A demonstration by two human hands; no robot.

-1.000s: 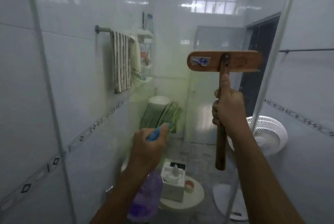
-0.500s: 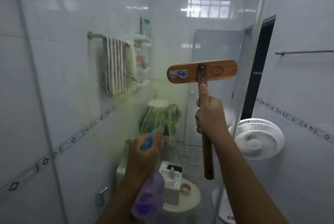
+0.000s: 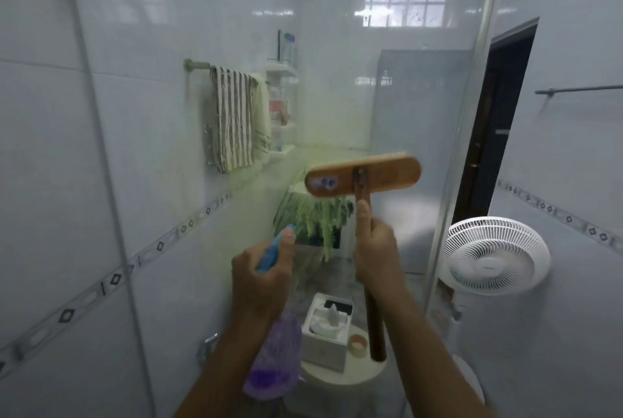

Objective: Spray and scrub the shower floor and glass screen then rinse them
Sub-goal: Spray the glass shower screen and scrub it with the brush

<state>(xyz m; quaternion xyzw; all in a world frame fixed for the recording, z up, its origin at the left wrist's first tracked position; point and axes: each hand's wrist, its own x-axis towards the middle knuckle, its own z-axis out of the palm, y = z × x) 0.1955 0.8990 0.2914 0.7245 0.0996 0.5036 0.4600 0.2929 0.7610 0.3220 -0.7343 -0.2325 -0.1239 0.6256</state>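
Low centre: left hand (image 3: 259, 279) clenched round purple spray bottle (image 3: 274, 360), nozzle toward glass screen (image 3: 337, 80). Just beside: right hand (image 3: 374, 255) grasping wooden brush (image 3: 381, 174) by its handle, head uppermost, near green-streaked glass. Farther off: striped towel (image 3: 234, 121), white fan (image 3: 494, 255).

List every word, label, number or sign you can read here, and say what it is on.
No text can be read.
The sticker on the wooden brush head: blue print, too blurred.
The purple label on the spray bottle: blurred.
The fan hub mark: too small.
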